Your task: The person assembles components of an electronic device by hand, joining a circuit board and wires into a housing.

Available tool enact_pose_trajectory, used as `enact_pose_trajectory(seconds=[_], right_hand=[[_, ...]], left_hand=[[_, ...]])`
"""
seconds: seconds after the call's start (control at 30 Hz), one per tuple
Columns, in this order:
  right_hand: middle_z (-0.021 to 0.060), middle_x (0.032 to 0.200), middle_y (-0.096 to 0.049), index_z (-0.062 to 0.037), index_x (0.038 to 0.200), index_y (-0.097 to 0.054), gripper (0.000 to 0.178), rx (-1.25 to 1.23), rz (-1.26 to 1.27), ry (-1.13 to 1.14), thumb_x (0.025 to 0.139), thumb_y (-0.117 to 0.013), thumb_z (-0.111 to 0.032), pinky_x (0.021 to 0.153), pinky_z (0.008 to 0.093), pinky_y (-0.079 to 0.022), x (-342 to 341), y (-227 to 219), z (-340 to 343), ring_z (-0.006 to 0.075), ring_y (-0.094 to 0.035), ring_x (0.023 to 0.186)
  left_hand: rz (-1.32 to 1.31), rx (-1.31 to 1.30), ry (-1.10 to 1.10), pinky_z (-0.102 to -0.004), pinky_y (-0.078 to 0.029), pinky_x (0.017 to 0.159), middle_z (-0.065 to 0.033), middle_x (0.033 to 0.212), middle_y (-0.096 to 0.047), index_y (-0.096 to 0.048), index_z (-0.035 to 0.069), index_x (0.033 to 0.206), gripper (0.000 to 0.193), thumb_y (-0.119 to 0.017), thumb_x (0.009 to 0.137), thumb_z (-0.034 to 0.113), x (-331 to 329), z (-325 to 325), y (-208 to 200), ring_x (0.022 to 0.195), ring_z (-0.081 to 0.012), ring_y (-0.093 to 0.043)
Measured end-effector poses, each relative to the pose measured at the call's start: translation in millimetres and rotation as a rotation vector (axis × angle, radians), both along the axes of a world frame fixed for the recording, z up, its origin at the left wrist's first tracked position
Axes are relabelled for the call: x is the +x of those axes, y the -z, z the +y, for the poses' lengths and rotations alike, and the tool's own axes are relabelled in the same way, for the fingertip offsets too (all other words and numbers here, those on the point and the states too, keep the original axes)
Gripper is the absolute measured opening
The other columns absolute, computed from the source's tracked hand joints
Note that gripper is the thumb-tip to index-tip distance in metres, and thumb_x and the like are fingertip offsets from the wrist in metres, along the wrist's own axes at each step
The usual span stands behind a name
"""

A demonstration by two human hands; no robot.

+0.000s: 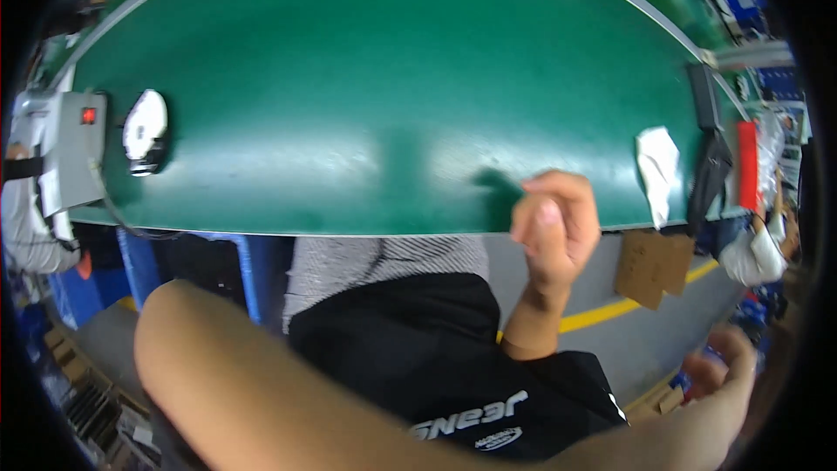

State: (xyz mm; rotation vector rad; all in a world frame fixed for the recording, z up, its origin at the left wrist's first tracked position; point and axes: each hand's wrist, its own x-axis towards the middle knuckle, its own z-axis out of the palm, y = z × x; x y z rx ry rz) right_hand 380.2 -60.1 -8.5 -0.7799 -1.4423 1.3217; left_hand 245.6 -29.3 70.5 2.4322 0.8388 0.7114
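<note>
My right hand point(560, 227) is raised at the table's near edge, on the right of my body. Its fingers are curled in, the thumb lies in front of them, and nothing shows in its grip. My left forearm point(261, 384) crosses low in front of my black shirt toward the right. At the lower right is my left hand point(724, 366), away from the table, its curved fingers apart and somewhat blurred, with no object seen in it. Nearest to the right hand on the green tabletop point(392, 61) is a crumpled white cloth or glove point(657, 170).
A white oval device with a black end point(145, 131) lies at the left, beside a grey box with a red switch point(77, 148) and cable. Dark objects point(711, 166) and a red bar point(747, 166) line the right edge. A cardboard box point(649, 266) sits below. Other people are at both sides.
</note>
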Motion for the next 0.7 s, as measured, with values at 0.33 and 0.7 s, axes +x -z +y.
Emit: enact_pose_trajectory(seconds=[0.33,0.7], right_hand=[[0.0085,0.072,-0.066,0.0005,0.1,-0.07,0.016,0.072,-0.162,-0.035,0.088,-0.06,0.001,0.052,0.0242,-0.047,26,4,-2,0.0117,-0.06,0.056],[0.009,0.081,-0.07,-0.0023,0.109,-0.068,0.019,0.061,-0.114,-0.242,0.092,-0.06,-0.002,0.057,0.025,-0.05,29,-7,14,0.0137,-0.063,0.061]], left_hand=[[0.435,0.277,-0.186,-0.0461,-0.053,0.085,-0.0174,0.099,-0.068,-0.067,0.008,0.111,0.033,-0.065,0.08,0.018,-50,169,-39,0.094,-0.0352,-0.066],[0.301,-0.113,-0.772,-0.0505,-0.04,0.105,-0.0272,0.139,-0.043,-0.042,0.023,0.143,0.09,-0.082,0.066,0.045,-49,345,32,0.131,-0.0415,-0.042]])
